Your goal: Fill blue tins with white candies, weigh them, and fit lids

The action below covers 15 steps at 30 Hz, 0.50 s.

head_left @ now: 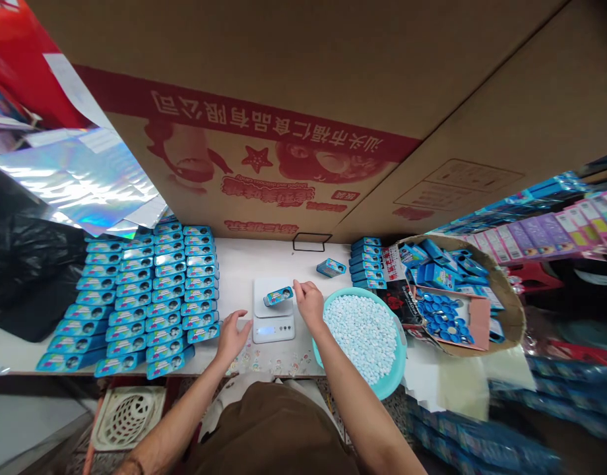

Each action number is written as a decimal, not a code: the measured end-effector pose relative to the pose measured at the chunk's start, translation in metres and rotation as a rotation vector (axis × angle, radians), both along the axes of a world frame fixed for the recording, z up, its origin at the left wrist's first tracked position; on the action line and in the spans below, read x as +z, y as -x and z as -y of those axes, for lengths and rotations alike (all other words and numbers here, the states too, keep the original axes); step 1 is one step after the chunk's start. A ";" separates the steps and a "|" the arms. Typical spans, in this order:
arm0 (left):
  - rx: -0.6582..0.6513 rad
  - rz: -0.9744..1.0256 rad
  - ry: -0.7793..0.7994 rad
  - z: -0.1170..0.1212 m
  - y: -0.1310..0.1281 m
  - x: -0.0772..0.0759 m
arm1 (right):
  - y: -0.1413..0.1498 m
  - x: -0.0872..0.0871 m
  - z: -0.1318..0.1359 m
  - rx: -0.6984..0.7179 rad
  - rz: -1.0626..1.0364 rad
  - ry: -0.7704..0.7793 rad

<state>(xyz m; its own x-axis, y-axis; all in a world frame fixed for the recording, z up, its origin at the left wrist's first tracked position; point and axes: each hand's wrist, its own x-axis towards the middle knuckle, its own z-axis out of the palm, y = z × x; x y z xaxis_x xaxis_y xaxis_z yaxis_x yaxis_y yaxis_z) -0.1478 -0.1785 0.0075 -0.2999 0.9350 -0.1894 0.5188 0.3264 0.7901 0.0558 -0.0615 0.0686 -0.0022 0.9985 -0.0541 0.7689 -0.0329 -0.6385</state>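
Note:
A small blue printed box (278,297) lies on the plate of a white digital scale (274,330) with a lit display. My right hand (309,305) is closed, its fingertips pinched together just at the box's right end; what they hold, if anything, is too small to make out. To the left of the scale, my left hand (233,335) rests low over the table with its fingers apart and nothing in them. Beside my right forearm stands a turquoise basin (396,376) full of small pale candies (360,333).
Rows of blue boxes (167,310) cover the table's left side. A shorter stack (367,264) and one loose box (331,267) stand at the back. On the right, a carton (514,323) holds boxes and a tray of blue caps (445,316). Large cardboard boxes (264,158) wall off the back.

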 end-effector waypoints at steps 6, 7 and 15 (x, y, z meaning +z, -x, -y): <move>0.001 -0.001 0.008 -0.001 0.001 0.000 | -0.039 -0.018 0.002 -0.090 0.039 -0.004; 0.000 -0.002 0.013 -0.001 0.000 0.000 | -0.046 -0.020 0.003 -0.082 0.057 -0.004; -0.020 -0.004 0.036 -0.002 -0.003 0.001 | -0.069 -0.028 -0.011 0.187 0.358 0.180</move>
<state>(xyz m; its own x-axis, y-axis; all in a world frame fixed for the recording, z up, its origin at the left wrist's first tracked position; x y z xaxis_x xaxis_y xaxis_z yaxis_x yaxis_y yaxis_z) -0.1444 -0.1767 0.0086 -0.2822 0.9333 -0.2222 0.5287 0.3445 0.7757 0.1243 -0.0510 0.0409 -0.1315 0.9572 -0.2578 0.9440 0.0415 -0.3274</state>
